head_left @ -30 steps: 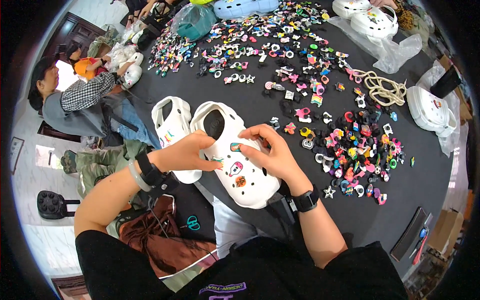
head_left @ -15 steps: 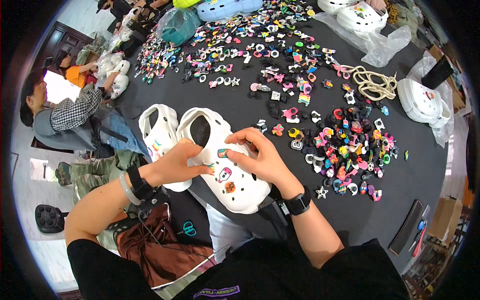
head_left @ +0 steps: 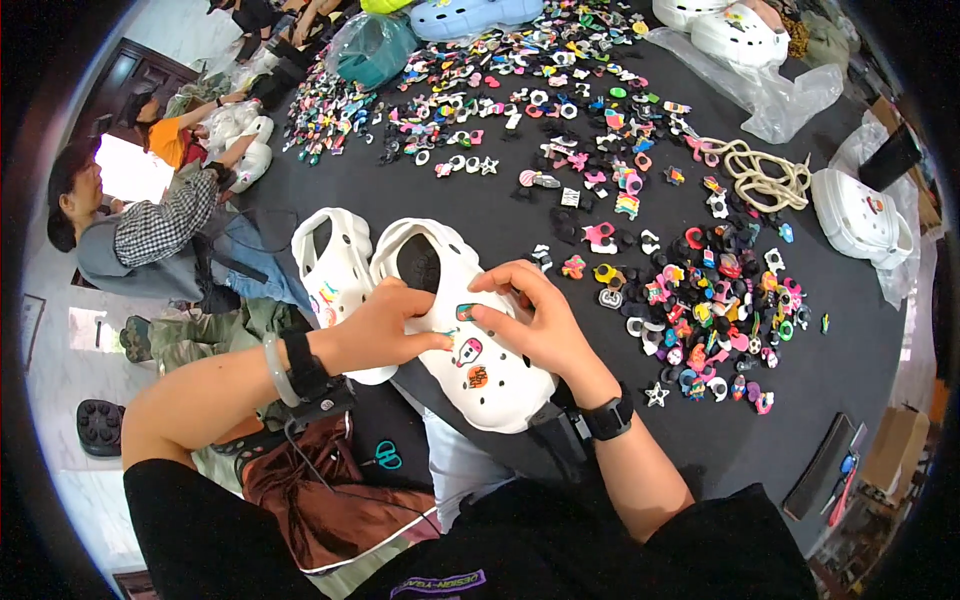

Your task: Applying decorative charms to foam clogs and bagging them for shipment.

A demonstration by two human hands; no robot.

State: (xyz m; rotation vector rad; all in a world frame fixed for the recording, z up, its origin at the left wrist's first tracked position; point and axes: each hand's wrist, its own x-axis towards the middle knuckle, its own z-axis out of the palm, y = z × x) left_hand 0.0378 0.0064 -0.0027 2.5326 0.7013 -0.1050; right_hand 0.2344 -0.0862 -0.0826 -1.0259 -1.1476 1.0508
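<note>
A white clog lies between my hands at the table's near edge, its foot opening facing away from me. On its upper sit a pink bottle-shaped charm, a round orange charm and a teal-and-orange charm. My left hand is closed on the clog's left side, one digit over a small charm it partly covers. My right hand grips the other side, thumb against the teal-and-orange charm; its other fingertips are partly hidden. A second white clog with colourful charms stands just left, partly behind my left hand.
Loose charms form a pile at right, with many more spread across the far table. Beyond lie a coiled cream rope, another white clog and a teal bag. Teal-handled scissors lie below. People sit at left.
The whole view has shifted slightly, so things appear a little farther right and lower. Both hands keep their hold on the clog, and their fingers have barely moved.
</note>
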